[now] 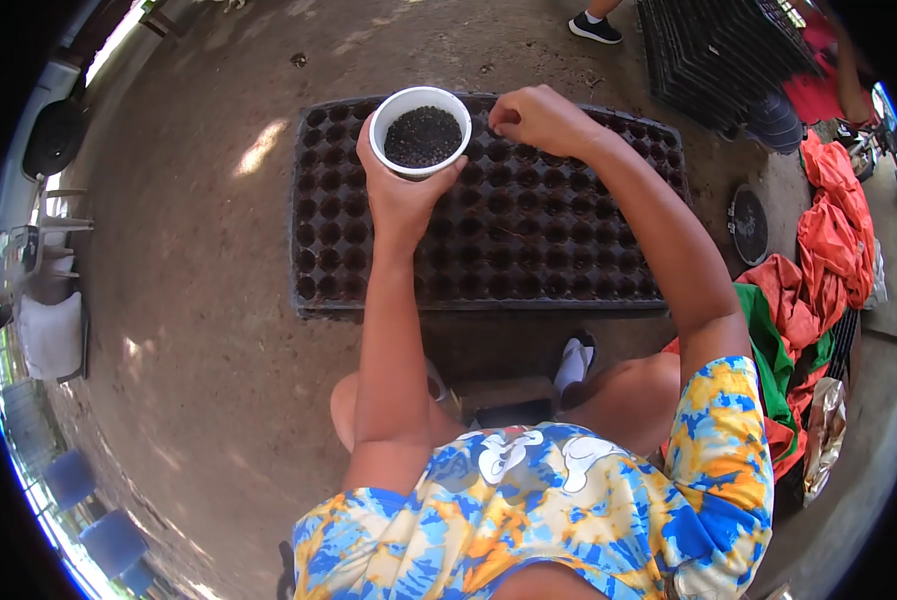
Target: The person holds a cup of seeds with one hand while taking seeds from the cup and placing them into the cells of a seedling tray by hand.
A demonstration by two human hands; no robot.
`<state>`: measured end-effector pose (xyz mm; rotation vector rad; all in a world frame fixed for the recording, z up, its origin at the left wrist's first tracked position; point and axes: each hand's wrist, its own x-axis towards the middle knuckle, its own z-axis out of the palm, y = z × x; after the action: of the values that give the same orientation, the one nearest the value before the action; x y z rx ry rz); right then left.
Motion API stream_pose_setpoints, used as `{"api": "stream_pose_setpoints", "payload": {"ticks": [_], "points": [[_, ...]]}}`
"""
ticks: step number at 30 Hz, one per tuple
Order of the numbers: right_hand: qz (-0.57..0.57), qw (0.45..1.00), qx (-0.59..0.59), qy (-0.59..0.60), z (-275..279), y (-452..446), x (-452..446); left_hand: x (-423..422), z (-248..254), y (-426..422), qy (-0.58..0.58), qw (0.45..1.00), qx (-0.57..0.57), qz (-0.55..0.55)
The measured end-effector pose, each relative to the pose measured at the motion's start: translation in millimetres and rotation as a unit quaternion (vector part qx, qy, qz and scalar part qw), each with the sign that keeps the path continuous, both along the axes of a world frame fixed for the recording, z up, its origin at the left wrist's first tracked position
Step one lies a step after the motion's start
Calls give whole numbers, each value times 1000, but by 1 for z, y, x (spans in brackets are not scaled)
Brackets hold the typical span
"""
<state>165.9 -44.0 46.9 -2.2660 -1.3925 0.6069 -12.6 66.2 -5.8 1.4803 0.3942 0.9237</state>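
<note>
Centrally, a black multi-cell seedling tray (528,303) lies with its long near edge toward the seated worker. A white cup (420,97), apparently plastic, is held over the tray's far edge, nearer the far left corner than the far right one; its open mouth faces the viewer and shows small dark granules (423,138), possibly seeds, with a few paler specks among them. The left hand (398,195) grips the cup's wall from the near side, the thumb on the right and the fingers wrapped round the left. The right hand (543,118) is poised over the same far edge, just beside the cup and apart from it, its fingers curled toward the thumb; whether the tips meet, or pinch any granules, cannot be told. Handling, as judged: the cup should be light and fairly stiff, its smooth wall somewhat slippery, and best held low around the body, leaving the rim free. The loose granules would likely spill if it tilted sharply. The tray is probably thin and flexible, so a hold at two opposite edges would suit it. Beyond its far right corner stands a stack of black trays (718,60).
</note>
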Motion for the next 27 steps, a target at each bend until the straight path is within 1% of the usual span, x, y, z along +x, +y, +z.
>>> {"api": "stream_pose_setpoints", "payload": {"ticks": [2, 3, 5, 15, 21, 24, 27], "points": [[29, 999, -7, -40, -22, -3, 3, 0, 0, 0, 1, 1000, 7, 3], [8, 999, -38, -10, -25, -2, 2, 1, -1, 0, 4, 1000, 16, 4], [13, 999, -24, -19, -30, -3, 3, 1, -3, 0, 9, 999, 34, 6], [0, 999, -43, -20, -27, -2, 4, 1, -1, -2, -2, 1000, 5, -11], [6, 998, 18, -52, -31, -1, 9, 3, -2, -4, 1, 1000, 14, -3], [-2, 997, 18, -79, -31, 3, 12, 3, -4, -4, 2, 1000, 18, -3], [0, 996, -18, -90, -28, 6, 14, 4, -7, -3, -3, 1000, 20, -5]]}}
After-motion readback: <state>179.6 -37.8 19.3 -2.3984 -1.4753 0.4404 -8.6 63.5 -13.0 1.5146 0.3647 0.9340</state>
